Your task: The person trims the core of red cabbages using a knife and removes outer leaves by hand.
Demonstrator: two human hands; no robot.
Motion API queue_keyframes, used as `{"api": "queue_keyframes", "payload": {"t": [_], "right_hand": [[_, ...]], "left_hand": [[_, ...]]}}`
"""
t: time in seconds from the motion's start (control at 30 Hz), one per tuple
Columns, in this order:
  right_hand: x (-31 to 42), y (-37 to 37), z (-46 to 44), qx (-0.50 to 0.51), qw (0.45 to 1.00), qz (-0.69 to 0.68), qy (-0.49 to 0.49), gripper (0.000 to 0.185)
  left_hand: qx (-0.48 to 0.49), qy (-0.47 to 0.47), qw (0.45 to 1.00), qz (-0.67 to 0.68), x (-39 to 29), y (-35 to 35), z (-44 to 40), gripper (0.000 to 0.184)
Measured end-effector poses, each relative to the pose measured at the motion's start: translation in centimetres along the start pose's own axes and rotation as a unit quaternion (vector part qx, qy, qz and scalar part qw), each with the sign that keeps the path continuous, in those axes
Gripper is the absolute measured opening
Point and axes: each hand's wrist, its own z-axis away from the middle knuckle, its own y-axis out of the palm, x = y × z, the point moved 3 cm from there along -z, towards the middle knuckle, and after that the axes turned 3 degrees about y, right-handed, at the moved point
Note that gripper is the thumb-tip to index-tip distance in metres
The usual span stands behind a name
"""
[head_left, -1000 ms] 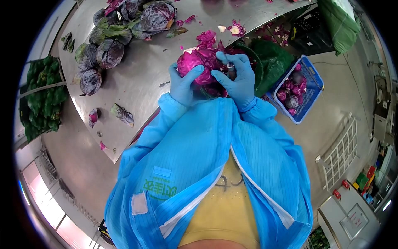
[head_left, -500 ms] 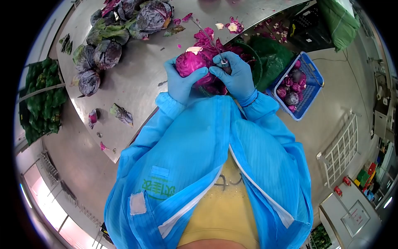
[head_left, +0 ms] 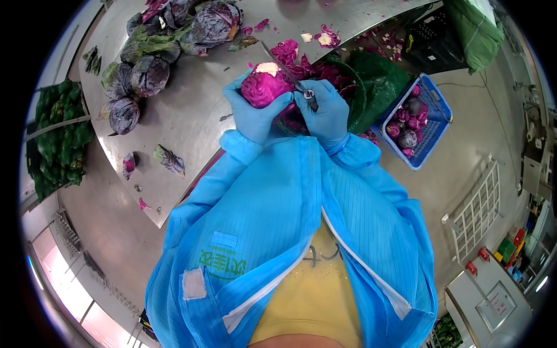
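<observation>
From the left, we see green sacks, then dark, leafy cabbages on a steel table. Our gloved left hand has its fingers clamped around a bright purple cabbage near the table's edge. Our gloved right hand has its fingers wrapped around a knife, blade beside that cabbage. Farther right, a blue basket holds more cabbages.

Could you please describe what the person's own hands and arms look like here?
The left hand and right hand wear plain blue gloves that cover the fingers and wrinkle slightly. The long, loose sleeves are a brighter blue, creased, with gathered cuffs at the wrists. I can make out no markings on the gloves.
</observation>
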Motion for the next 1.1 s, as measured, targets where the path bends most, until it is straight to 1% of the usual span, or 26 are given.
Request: {"api": "queue_keyframes", "payload": {"t": [0.07,0.2,0.27,0.4,0.47,0.5,0.57,0.6,0.63,0.67,0.7,0.73,0.77,0.8,0.83,0.87,0.9,0.97,1.0,1.07,1.1], "right_hand": [[0.1,0.0,0.0,0.006,0.997,0.047,-0.055,0.016],[0.1,-0.2,0.0,0.011,0.997,0.048,-0.063,0.016],[-0.2,-0.2,-0.3,0.053,0.994,0.058,-0.073,0.014],[-0.3,-0.2,-0.7,0.078,0.992,0.063,-0.078,0.013],[-0.7,0.0,-0.7,0.093,0.995,0.027,-0.033,0.013],[-0.7,0.1,-0.6,0.092,0.995,0.026,-0.033,0.013],[-0.8,0.1,-0.3,0.053,0.997,0.015,-0.054,0.012],[-0.6,0.1,-0.2,0.056,0.997,0.014,-0.054,0.012],[-0.4,-0.1,-0.1,0.036,0.998,-0.006,-0.059,0.013],[-0.2,-0.4,0.0,0.015,0.998,-0.026,-0.064,0.013],[0.2,-0.7,0.1,0.017,0.997,-0.026,-0.065,0.013],[0.3,-1.4,0.2,0.005,0.997,-0.071,0.000,0.013],[0.1,-1.8,0.3,-0.007,0.991,-0.116,0.065,0.012],[-0.1,-1.9,-0.1,-0.031,0.983,-0.167,0.073,0.016],[-0.1,-2.2,-0.5,-0.033,0.983,-0.166,0.070,0.023],[0.1,-2.6,-0.9,-0.035,0.983,-0.165,0.067,0.031],[-0.4,-2.7,-1.1,-0.036,0.983,-0.165,0.067,0.031],[-2.2,-1.9,-2.1,0.094,0.968,-0.203,0.118,0.050],[-2.5,-1.7,-2.5,0.092,0.968,-0.203,0.117,0.050],[-3.1,-0.4,-2.7,0.223,0.896,-0.326,0.204,0.055],[-3.4,0.1,-2.6,0.279,0.851,-0.368,0.250,0.057]], "left_hand": [[0.004,0.001,1.000,-0.007,0.2,-0.1,-0.1,0.086],[0.011,-0.014,1.000,-0.011,0.7,-0.2,-0.1,0.087],[0.011,-0.019,1.000,-0.018,0.6,-0.1,0.0,0.086],[0.012,-0.035,0.999,-0.023,0.4,-0.2,0.1,0.085],[0.011,-0.046,0.999,-0.021,0.5,-0.3,0.0,0.085],[0.016,-0.044,0.999,-0.017,0.8,-0.4,-0.1,0.083],[0.018,-0.043,0.999,-0.013,0.9,-0.6,-0.3,0.081],[0.030,-0.076,0.996,0.031,0.6,-0.4,-0.2,0.079],[0.042,-0.109,0.990,0.076,0.4,-0.2,-0.2,0.076],[0.041,-0.108,0.990,0.077,0.3,-0.2,-0.3,0.076],[0.031,-0.138,0.985,0.102,0.3,-0.1,-0.3,0.074],[0.021,-0.168,0.977,0.127,0.4,0.0,-0.3,0.072],[0.019,-0.169,0.977,0.127,0.1,-0.1,-0.3,0.072],[0.019,-0.199,0.966,0.161,0.0,-0.3,-0.4,0.070],[0.020,-0.228,0.954,0.194,-0.1,-0.5,-0.6,0.068],[0.021,-0.227,0.954,0.194,-0.4,-0.7,-0.8,0.068],[0.040,-0.248,0.946,0.203,-0.5,-0.8,-0.8,0.065],[0.085,-0.290,0.932,0.202,-1.0,-0.9,-0.8,0.059],[0.086,-0.290,0.932,0.202,-1.0,-1.2,-1.0,0.059],[0.160,-0.344,0.894,0.239,-0.8,-1.0,-1.0,0.059],[0.177,-0.359,0.885,0.238,-1.1,-0.9,-0.8,0.061]]}}
